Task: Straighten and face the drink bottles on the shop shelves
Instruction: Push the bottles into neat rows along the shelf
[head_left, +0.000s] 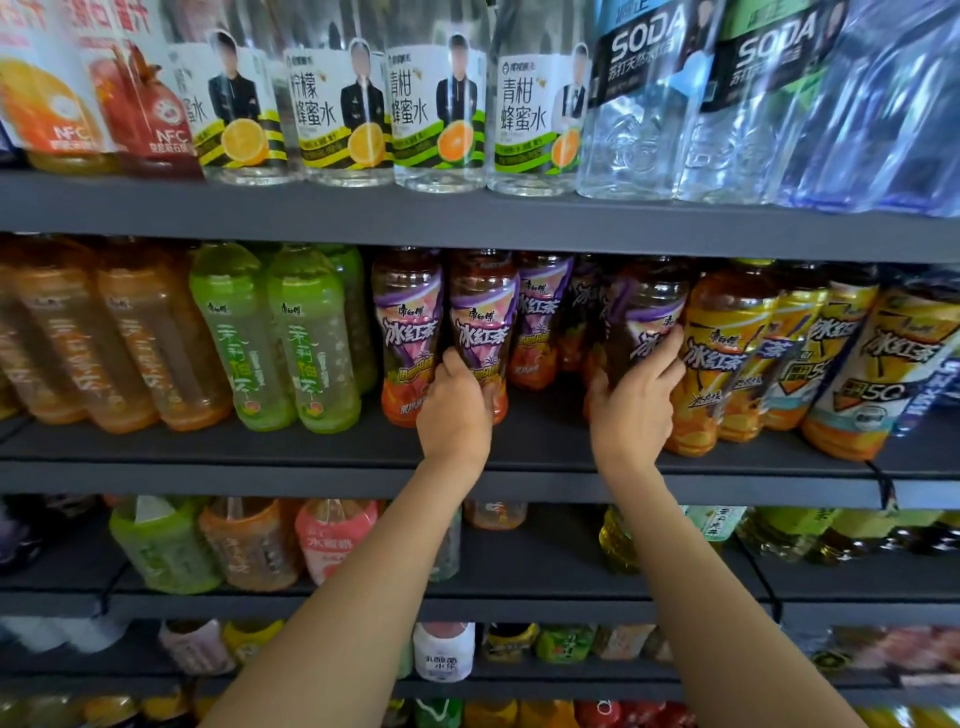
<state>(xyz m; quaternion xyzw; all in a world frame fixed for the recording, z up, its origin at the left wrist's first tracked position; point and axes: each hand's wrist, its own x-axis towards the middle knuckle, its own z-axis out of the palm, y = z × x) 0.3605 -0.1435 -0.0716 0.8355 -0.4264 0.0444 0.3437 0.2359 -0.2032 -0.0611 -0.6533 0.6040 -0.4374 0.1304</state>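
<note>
On the middle shelf (311, 473): both hands are up among the iced tea bottles, arms reaching from below.
Left hand (453, 410): fingers curled round the lower half of a purple-label tea bottle (483, 322), thumb up its left side; bottle upright, label facing out, just beside a matching bottle on its left.
Right hand (631, 410): fingers wrapped round a second purple-label bottle (647, 317), tilted, its label turned partly sideways, touching the yellow-label tea bottles (727, 353) on its right.
Left of the hands: green tea bottles (270, 338), then orange ones, standing in rows.
Shelf above: honey water bottles (441, 114) and soda water (644, 104).
Shelves below: mixed bottles, blurred.
</note>
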